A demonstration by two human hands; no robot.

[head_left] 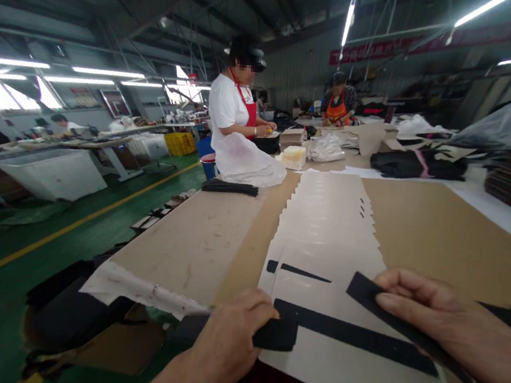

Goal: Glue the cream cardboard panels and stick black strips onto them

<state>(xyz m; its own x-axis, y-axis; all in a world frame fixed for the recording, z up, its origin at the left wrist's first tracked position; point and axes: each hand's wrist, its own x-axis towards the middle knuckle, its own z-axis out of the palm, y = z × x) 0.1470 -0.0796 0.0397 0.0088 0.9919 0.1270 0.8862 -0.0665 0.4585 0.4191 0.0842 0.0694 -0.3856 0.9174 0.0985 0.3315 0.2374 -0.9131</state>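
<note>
My left hand (pixel 233 332) is closed around a bundle of black strips (pixel 282 334), whose squared end sticks out over the near edge of the pale sheets. Between thumb and fingers, my right hand (pixel 423 305) pinches one long black strip (pixel 359 291); its far part runs back under my forearm. Under both hands lies a row of overlapping pale sheets (pixel 324 237) stretching away from me. Another black strip (pixel 358 341) lies flat across the nearest sheet, close to the bundle. Beyond it a thin black wedge (pixel 306 273) and a small black patch (pixel 272 266) show on the sheets.
Brown board (pixel 455 235) covers the table to the right. Dark strips (pixel 230 187) lie at the left edge near white cloth (pixel 245 159). A co-worker in a red apron (pixel 251 113) stands beyond, another person (pixel 338 105) farther back. A carton with black material (pixel 77 312) sits low left.
</note>
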